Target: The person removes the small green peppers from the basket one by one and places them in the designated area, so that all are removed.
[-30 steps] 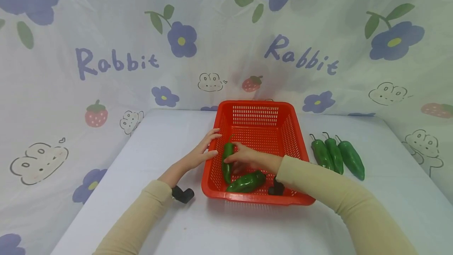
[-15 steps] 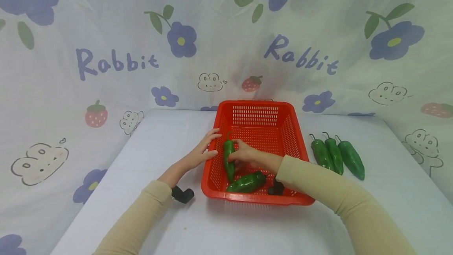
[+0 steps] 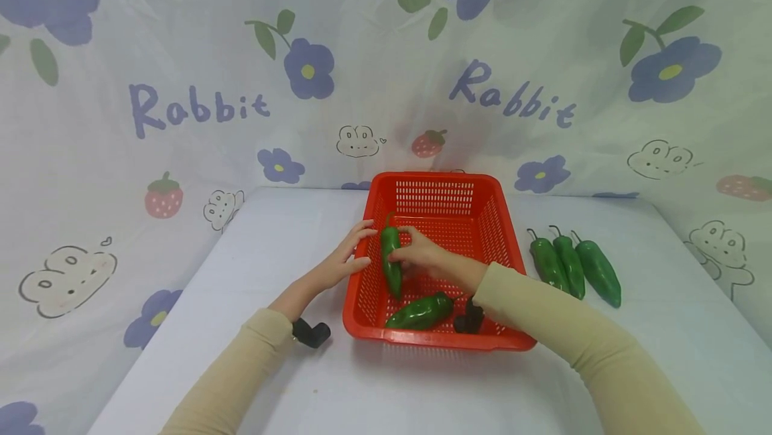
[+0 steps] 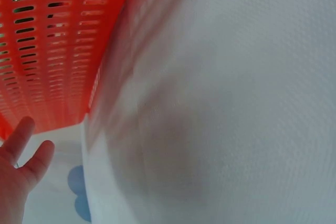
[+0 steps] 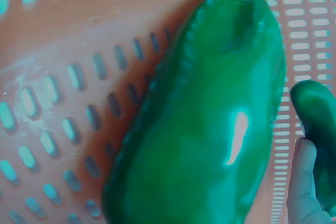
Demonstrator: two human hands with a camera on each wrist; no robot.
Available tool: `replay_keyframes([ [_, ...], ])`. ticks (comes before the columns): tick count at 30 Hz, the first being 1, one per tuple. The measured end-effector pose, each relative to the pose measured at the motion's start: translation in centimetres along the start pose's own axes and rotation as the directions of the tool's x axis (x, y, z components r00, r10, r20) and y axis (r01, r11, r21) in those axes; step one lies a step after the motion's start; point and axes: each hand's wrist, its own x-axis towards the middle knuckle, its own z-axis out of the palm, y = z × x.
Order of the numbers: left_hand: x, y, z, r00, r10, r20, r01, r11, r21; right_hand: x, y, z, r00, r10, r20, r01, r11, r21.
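Inside the red basket [image 3: 440,338], my right hand [image 3: 422,252] pinches a long green chili pepper [image 3: 394,279] between thumb and fingers, stem pointing away from me. A second green pepper [image 3: 421,312] lies crosswise near the basket's front wall; in the right wrist view this lying pepper [image 5: 205,119] fills the middle, and the held pepper [image 5: 321,114] shows at the right edge. My left hand [image 3: 339,265] is at the basket's left rim with spread fingers. The left wrist view shows that hand [image 4: 16,182] beside the perforated wall; whether it touches is unclear.
Three green peppers, the left one [image 3: 549,264], the middle one [image 3: 569,266] and the right one [image 3: 598,274], lie side by side on the white table [image 3: 410,395], right of the basket. A patterned cloth [image 3: 386,73] hangs behind. Dark wrist devices sit at both wrists.
My right hand has moved the held pepper away from me along the basket's left side, apart from the lying pepper. My left hand has stayed in place.
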Motion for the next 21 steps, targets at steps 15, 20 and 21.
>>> replay_keyframes([
  [15,0.0,0.0,0.0,1.0,0.011,0.005,-0.011,1.0,-0.005,-0.6,-1.7,-1.7,0.995,-0.091,-0.047,0.092,0.995,0.033],
  [20,0.0,-0.1,0.0,1.0,0.013,0.005,-0.012,1.0,-0.004,-1.1,-2.2,-2.3,0.991,-0.119,-0.061,0.122,0.991,0.051],
  [21,0.0,-0.1,0.0,1.0,0.013,0.004,-0.013,1.0,-0.006,-1.2,-2.4,-2.4,0.99,-0.128,-0.061,0.131,0.99,0.055],
])
